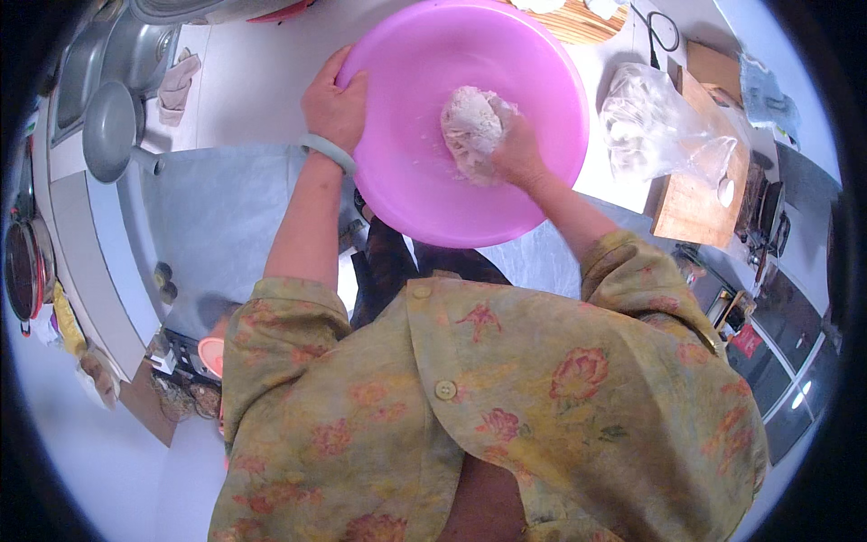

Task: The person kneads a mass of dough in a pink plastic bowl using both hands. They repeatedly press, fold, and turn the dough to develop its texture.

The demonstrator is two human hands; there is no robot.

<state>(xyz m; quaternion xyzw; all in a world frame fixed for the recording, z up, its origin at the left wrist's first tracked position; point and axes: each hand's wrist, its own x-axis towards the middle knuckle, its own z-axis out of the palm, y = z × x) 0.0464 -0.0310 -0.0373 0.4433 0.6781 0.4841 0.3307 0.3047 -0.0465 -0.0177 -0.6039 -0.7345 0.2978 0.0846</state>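
A large pink plastic basin (413, 183) stands on the white counter before me. My left hand (336, 101) grips its left rim, thumb on the inner side, with a pale bangle on the wrist. Inside the basin lies a rough, floury lump of dough (472, 125). My right hand (516, 146) is on the right side of that lump, with its fingers partly hidden in the dough. Small flour crumbs stick to the basin wall beside it.
Right of the basin, a clear plastic bag (643, 122) lies partly over a wooden board (701, 210). A round wooden board (582, 20) is behind. At left are a grey frying pan (108, 132), a cloth (177, 88) and a metal sink (132, 51).
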